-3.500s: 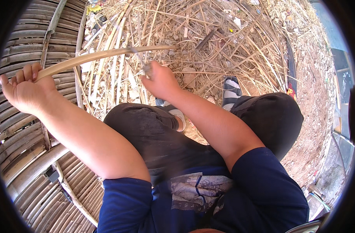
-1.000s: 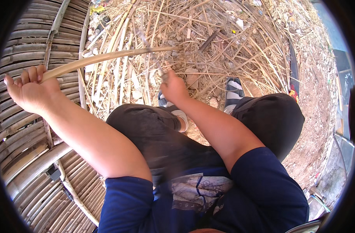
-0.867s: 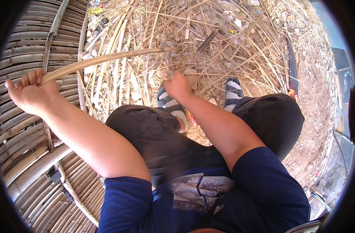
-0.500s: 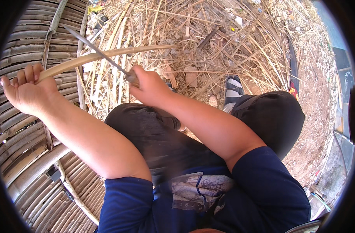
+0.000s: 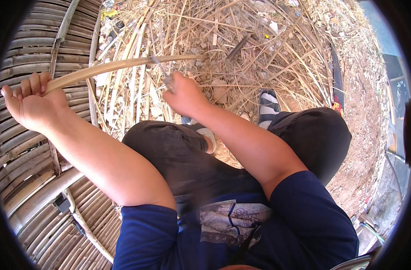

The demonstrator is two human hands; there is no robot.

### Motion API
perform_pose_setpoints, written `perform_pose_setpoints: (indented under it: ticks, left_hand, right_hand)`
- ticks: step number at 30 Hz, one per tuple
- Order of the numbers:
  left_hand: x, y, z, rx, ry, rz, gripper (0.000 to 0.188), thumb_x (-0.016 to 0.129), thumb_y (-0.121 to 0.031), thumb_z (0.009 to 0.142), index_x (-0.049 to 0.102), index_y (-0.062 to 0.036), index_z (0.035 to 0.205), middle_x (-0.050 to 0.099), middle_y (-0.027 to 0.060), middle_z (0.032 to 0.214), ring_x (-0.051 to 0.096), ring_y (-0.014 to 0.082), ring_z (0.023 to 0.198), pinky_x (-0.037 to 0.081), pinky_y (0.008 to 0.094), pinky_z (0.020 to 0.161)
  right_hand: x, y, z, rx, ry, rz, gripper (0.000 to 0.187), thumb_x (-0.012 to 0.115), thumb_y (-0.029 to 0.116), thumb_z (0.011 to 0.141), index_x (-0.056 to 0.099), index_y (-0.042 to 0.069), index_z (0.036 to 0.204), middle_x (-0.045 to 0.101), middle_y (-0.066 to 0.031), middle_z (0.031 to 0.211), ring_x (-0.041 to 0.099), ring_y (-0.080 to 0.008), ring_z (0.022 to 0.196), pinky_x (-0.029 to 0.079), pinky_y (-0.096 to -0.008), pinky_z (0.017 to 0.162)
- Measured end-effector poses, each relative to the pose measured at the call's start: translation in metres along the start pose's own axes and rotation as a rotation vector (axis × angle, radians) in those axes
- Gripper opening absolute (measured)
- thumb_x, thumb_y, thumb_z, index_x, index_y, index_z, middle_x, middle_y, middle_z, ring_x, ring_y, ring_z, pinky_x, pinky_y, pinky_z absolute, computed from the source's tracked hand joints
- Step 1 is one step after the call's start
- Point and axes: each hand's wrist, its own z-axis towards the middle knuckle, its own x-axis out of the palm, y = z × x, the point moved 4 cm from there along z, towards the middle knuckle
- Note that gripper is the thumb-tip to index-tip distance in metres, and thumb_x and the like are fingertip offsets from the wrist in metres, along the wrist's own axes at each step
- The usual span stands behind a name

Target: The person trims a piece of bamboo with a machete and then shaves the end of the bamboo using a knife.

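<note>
My left hand (image 5: 36, 101) is closed round the near end of a long pale bamboo strip (image 5: 104, 68). The strip slants away to the right, its far end reaching the littered ground. In my right hand (image 5: 185, 94) is the handle of a knife (image 5: 160, 67), wrapped by my fingers. The blade points up and to the left, crossing the strip toward its far part; it is smeared by motion, so I cannot tell whether it touches.
Split bamboo strips and shavings (image 5: 241, 49) litter the ground ahead. A slatted bamboo wall (image 5: 30, 58) rises on the left. My knees (image 5: 313, 130) are bent below my arms, with a sandalled foot (image 5: 269, 105) beyond. A dark piece of wood (image 5: 239, 47) lies among the litter.
My right hand has moved right and slightly away with the knife, shifting the blade along the strip toward its far end. My left hand stays nearly in place.
</note>
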Motion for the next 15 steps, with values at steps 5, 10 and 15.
perform_pose_setpoints:
  ticks: [5,10,15]
  left_hand:
    - [-0.010,-0.001,0.007,-0.061,0.171,-0.097,0.036,0.062,-0.022,0.092,0.030,-0.0140,0.078,0.022,-0.0019,0.058,0.020,0.0114,0.051,0.021,0.0298,0.050]
    - [-0.003,-0.001,0.000,-0.017,-0.019,-0.013,0.039,0.064,-0.025,0.092,0.030,-0.0147,0.077,0.022,-0.0021,0.058,0.019,0.0113,0.050,0.020,0.0295,0.050]
    - [-0.002,-0.002,-0.001,0.014,0.010,-0.037,0.042,0.064,-0.025,0.093,0.029,-0.0150,0.074,0.021,-0.0024,0.058,0.018,0.0116,0.051,0.020,0.0296,0.050]
  right_hand:
    - [0.012,0.041,-0.002,-0.195,0.141,-0.052,0.032,0.065,0.015,0.081,0.054,-0.002,0.107,0.068,-0.0232,0.090,0.068,-0.0387,0.084,0.053,-0.0470,0.076]
    - [0.014,-0.092,-0.003,0.108,-0.085,-0.146,0.038,0.066,0.018,0.083,0.054,-0.003,0.113,0.069,-0.0267,0.100,0.068,-0.0408,0.095,0.054,-0.0462,0.083]
    - [-0.032,-0.139,-0.007,0.503,-0.033,-0.415,0.045,0.067,0.026,0.084,0.056,-0.004,0.115,0.067,-0.0295,0.105,0.067,-0.0410,0.100,0.053,-0.0468,0.087]
